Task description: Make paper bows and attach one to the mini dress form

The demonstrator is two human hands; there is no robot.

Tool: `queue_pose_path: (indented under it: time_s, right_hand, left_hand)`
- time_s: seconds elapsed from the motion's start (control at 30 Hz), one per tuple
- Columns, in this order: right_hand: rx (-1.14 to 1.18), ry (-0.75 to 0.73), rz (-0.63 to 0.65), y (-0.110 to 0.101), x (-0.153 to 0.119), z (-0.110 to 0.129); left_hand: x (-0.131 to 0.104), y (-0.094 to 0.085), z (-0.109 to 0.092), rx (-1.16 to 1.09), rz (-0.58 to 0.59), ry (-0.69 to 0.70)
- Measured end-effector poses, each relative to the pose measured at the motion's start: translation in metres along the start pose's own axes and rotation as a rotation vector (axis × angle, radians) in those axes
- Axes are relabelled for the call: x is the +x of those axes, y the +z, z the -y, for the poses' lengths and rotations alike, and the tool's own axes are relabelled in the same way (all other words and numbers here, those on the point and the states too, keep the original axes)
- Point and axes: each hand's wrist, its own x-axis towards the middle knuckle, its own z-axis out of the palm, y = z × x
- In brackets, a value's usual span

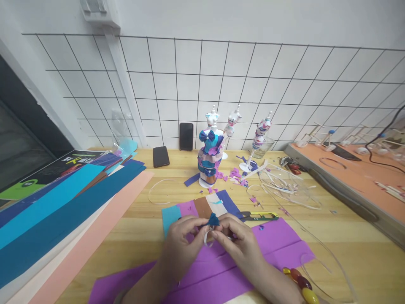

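Note:
Between my two hands is a small dark-blue piece of crepe paper point(213, 219), gathered like a bow, with a loop of thin white ribbon point(207, 240) under it. My left hand point(186, 236) pinches the left side of the blue piece, thumb and forefinger together. Close beside it, my right hand point(236, 234) pinches at the ribbon and the right side of the piece. Both hands are above a purple crepe paper sheet point(281, 240). Just beyond them are striped paper pieces point(202, 207) and yellow-green thread snips point(261, 216).
A small mannequin point(209, 156) dressed in paper bows stands ahead, with more mannequins point(261, 131) behind. Paper scraps and tangled ribbon point(284, 185) lie to the right. Long coloured paper strips point(79, 211) cover the left side. Two phones point(161, 156) are near the wall.

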Motion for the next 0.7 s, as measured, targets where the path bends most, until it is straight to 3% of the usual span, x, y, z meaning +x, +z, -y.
queue_pose_path:
  time_s: [0.3,0.7]
  right_hand:
    - [-0.024,0.022,-0.02,0.0001,-0.0011,-0.0042]
    - [-0.013,0.066,-0.011,0.0013,-0.0004,-0.0037]
  left_hand:
    - [-0.0028,0.0012,0.002,-0.005,-0.015,0.012]
    - [-0.0035,0.0051,0.0026,-0.191,0.059,-0.114]
